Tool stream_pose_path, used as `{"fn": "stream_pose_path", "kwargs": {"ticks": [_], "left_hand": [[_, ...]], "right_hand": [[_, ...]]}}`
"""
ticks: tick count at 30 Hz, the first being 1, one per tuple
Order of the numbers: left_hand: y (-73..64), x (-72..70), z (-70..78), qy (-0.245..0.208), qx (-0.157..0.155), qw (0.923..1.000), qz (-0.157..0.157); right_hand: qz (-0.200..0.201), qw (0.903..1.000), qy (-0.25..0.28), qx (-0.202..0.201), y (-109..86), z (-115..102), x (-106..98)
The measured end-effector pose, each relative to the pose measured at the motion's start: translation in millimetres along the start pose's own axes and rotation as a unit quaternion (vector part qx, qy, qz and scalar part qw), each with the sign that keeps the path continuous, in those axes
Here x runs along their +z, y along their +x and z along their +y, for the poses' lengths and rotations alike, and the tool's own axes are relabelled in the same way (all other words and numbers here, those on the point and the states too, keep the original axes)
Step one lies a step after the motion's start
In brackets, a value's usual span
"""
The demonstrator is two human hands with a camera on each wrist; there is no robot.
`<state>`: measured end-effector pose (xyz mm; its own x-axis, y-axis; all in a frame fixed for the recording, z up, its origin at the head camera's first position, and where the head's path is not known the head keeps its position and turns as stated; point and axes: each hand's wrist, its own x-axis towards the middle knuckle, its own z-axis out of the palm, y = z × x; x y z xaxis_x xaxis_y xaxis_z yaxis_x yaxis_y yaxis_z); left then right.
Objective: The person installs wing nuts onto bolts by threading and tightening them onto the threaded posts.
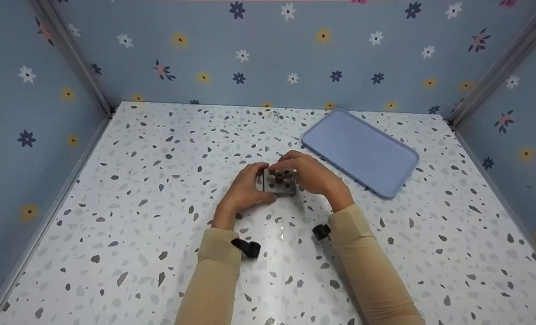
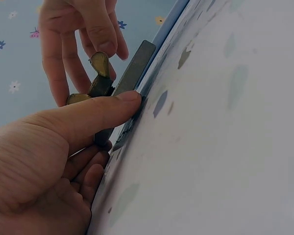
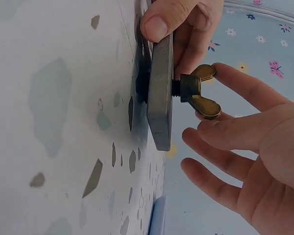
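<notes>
A grey metal plate (image 1: 284, 190) with holes stands a little above the speckled table. My left hand (image 1: 245, 188) grips its left side, thumb on the near edge and fingers at the far edge. A brass wing nut (image 3: 189, 88) sits on a dark threaded bolt (image 3: 176, 88) that comes up through the plate, with a short stretch of thread showing. My right hand (image 1: 314, 175) holds the nut's wings between index fingertip and thumb, the other fingers spread loosely. Below the plate, in the right wrist view, the bolt's dark lower end (image 3: 143, 87) shows.
A shallow blue-lilac tray (image 1: 362, 151) lies at an angle on the table, behind and right of my right hand. Flower-patterned panels (image 1: 268, 54) enclose the table at the back and both sides.
</notes>
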<state>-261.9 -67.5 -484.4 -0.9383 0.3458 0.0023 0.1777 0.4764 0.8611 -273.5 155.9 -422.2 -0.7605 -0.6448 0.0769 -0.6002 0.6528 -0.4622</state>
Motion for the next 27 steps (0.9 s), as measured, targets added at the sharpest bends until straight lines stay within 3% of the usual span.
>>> {"fn": "stream_pose_path", "kwargs": {"ticks": [15, 27], "left_hand": [[1.3, 1.1, -1.3, 0.001, 0.0, 1.0, 0.006], [1.4, 0.8, -2.0, -0.004, 0.0, 1.0, 0.002]], "right_hand": [[-0.014, 0.9993, -0.012, 0.032, -1.0, -1.8, -2.7], [-0.007, 0.9994, -0.022, 0.028, -1.7, -0.4, -3.1]]}}
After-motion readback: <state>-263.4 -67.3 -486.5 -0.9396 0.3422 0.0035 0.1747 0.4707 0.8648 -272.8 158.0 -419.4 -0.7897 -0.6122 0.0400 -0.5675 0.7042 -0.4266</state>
